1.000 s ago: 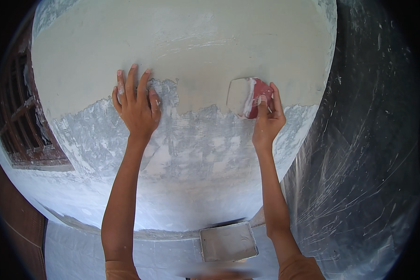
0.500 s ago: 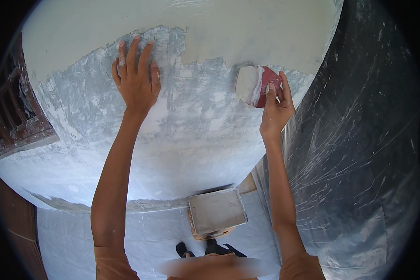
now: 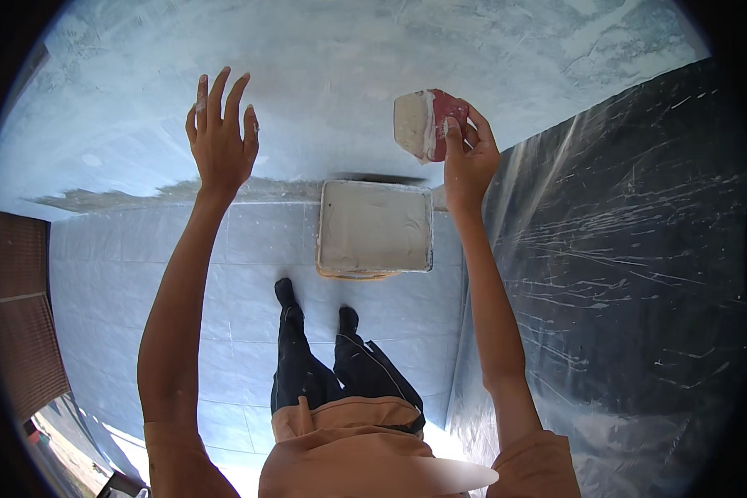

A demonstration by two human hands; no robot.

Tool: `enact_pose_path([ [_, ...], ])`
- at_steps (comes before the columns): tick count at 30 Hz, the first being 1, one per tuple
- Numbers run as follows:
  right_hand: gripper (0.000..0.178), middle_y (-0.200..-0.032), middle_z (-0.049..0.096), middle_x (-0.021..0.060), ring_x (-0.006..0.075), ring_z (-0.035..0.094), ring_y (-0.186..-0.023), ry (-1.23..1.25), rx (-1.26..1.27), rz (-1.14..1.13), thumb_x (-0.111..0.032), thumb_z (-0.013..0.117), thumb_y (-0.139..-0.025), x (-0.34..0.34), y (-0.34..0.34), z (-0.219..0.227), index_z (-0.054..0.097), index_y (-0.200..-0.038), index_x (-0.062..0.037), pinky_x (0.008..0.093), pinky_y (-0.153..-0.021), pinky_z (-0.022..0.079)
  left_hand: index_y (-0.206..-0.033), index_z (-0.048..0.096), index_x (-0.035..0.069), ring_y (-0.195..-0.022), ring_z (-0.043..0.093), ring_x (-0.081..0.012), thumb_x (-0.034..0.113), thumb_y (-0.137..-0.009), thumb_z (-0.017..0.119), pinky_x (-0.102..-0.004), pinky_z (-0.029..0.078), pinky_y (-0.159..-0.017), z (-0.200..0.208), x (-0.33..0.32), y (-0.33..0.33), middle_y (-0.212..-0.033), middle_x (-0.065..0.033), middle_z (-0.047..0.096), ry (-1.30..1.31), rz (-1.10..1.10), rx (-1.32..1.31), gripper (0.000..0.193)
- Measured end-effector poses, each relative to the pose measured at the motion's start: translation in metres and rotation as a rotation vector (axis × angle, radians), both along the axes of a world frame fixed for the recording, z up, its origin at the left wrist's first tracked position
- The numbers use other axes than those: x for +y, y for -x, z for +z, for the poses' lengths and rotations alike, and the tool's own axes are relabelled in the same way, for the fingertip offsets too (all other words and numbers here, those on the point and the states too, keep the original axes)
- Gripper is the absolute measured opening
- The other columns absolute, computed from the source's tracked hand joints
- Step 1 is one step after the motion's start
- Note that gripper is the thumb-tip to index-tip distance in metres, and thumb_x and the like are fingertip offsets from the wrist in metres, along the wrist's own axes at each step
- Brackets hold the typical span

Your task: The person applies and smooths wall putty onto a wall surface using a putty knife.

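Note:
My right hand (image 3: 471, 166) grips a red putty scraper (image 3: 449, 116), thumb on the near face and fingers behind. Pale putty coats the left part of its flat blade. Over on the left, my left hand (image 3: 222, 153) has its fingers spread and holds nothing. It is raised in front of the patchy whitish-blue wall (image 3: 324, 91); whether its fingertips touch the wall I cannot tell. Below and between the hands, a rectangular tub (image 3: 431, 241) stands near the wall's foot. Smooth grey-beige putty (image 3: 373, 224) fills it.
Dark plastic sheeting (image 3: 606, 274), splashed with white, hangs along the right side. Light sheeting (image 3: 158, 290) covers the floor, where my feet stand just before the tub. A brown ribbed panel (image 3: 21, 307) is at the left edge.
The view has tipped down, so the tub, my legs and more floor show. Both hands have come away from the upper wall area with fresh putty. The scraper stays in my right hand.

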State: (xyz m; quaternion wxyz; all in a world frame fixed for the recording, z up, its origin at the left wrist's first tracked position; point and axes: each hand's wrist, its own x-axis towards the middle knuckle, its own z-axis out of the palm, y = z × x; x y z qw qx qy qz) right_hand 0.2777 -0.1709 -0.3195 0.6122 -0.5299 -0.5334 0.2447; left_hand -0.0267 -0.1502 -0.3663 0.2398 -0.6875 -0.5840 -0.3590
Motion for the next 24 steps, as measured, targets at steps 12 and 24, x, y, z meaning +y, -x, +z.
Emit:
enact_pose_path([
  [12, 0.026, -0.102, 0.071, 0.0158, 0.0169, 0.068, -0.096, 0.441, -0.308, 0.294, -0.001, 0.057, -0.092, -0.088, -0.004, -0.254, 0.062, -0.117, 0.0033, 0.0272, -0.085, 0.05, -0.135, 0.048, 0.013, -0.133, 0.041, -0.0341, 0.028, -0.1, 0.045, -0.0498, 0.035, -0.104, -0.26, -0.154, -0.045, -0.139, -0.0117, 0.048, 0.863, 0.071, -0.445, 0.038],
  [24, 0.02, -0.092, 0.071, 0.0138, 0.0329, 0.068, -0.082, 0.473, -0.57, 0.409, -0.002, 0.055, -0.091, -0.123, 0.022, -0.34, 0.067, -0.105, -0.0062, 0.0376, -0.072, 0.052, -0.13, 0.058, 0.008, -0.106, 0.063, -0.0197, 0.024, -0.1, 0.049, -0.0309, 0.045, -0.093, -0.355, -0.198, -0.094, -0.11, -0.0116, 0.071, 1.299, 0.032, -1.213, 0.035],
])
